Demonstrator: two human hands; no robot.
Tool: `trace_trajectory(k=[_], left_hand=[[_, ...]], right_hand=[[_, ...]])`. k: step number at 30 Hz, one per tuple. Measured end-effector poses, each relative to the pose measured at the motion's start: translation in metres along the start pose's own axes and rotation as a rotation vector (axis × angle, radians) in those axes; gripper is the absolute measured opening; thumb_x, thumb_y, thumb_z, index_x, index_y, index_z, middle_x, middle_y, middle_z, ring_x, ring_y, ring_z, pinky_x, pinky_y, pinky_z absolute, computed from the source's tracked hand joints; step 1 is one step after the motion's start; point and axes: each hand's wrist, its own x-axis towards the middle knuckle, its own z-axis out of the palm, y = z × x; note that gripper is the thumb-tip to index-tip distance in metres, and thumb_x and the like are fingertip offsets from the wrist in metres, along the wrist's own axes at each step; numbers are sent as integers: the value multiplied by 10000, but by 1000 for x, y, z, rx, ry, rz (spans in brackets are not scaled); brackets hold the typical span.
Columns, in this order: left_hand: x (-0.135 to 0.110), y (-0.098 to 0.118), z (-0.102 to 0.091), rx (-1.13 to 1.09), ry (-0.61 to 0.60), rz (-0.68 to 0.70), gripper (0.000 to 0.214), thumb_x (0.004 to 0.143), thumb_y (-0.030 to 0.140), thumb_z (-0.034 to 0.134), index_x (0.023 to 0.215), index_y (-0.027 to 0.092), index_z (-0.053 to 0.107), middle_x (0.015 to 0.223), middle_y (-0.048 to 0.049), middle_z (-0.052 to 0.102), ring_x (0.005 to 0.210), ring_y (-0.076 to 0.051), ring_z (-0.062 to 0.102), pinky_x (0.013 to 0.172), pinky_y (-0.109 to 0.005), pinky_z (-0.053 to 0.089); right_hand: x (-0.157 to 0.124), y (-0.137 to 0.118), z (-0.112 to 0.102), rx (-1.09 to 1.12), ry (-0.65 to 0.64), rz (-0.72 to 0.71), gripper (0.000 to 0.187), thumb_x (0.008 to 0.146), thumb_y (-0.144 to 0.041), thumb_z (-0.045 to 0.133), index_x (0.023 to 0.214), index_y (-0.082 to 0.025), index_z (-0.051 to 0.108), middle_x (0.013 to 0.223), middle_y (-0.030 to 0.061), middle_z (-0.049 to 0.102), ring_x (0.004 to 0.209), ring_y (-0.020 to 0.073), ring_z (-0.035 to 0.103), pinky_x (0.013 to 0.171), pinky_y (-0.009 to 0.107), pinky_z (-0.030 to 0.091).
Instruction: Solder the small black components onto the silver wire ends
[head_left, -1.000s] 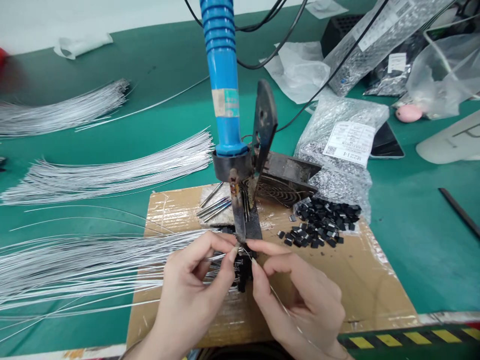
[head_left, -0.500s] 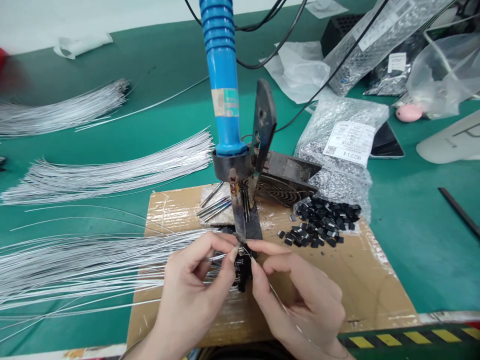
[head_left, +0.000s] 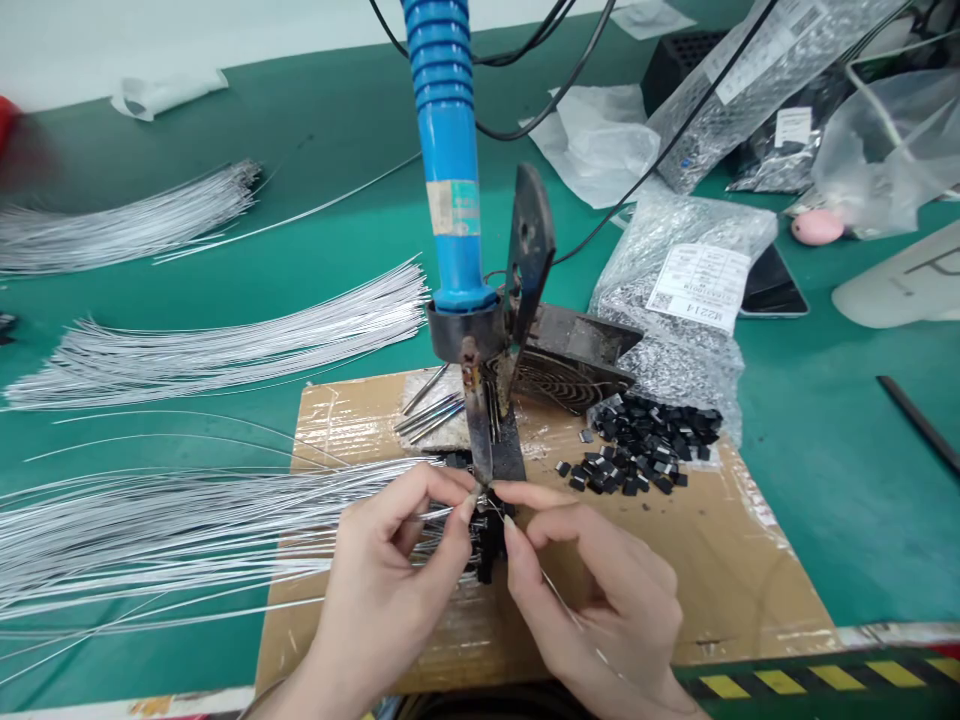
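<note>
A soldering iron with a blue handle [head_left: 456,150] is clamped upright in a metal stand [head_left: 529,240], its flat tip [head_left: 478,430] pointing down. Right at the tip, my left hand [head_left: 409,560] pinches a tiny metallic piece, mostly hidden by the fingers. My right hand [head_left: 596,580] is closed on a thin solder wire [head_left: 555,590], which runs down through the palm; its end is close to the tip. Below the fingertips lies a row of black pieces [head_left: 491,545] joined to grey wires [head_left: 315,550] that spread left.
Cardboard [head_left: 720,560] covers the work area. Loose black chips [head_left: 652,440] lie on the right by a bubble-wrap bag [head_left: 682,290]. A small fan [head_left: 577,350] stands behind the iron. Metal rods [head_left: 431,415] and more wire bundles [head_left: 247,340] lie to the left.
Both hands stay at the iron's tip. My right hand has tilted very slightly; the view has shifted a little. Otherwise the scene looks the same.
</note>
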Motion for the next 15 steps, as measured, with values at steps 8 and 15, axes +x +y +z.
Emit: trace_trajectory(k=[8,15], left_hand=[[-1,-16,-13,287,45,227,133,914,129,673,818,221,681,932,-1,763,525,-104,469,525,-257,398],[-5,-36,-27,474,135,536,212,899,24,673,948,221,732,1038,-64,695,979,-229,641,856,-353,467]], right_hand=[[3,32,-26,-363,1,-3,201,937,-59,645,856,-222,560,1111,96,762,1230,256,690,1039,423,549],[-8,45,-41,-340,42,-38,215,919,-30,665,839,-213,585,969,65,730,997,203,724,905,328,549]])
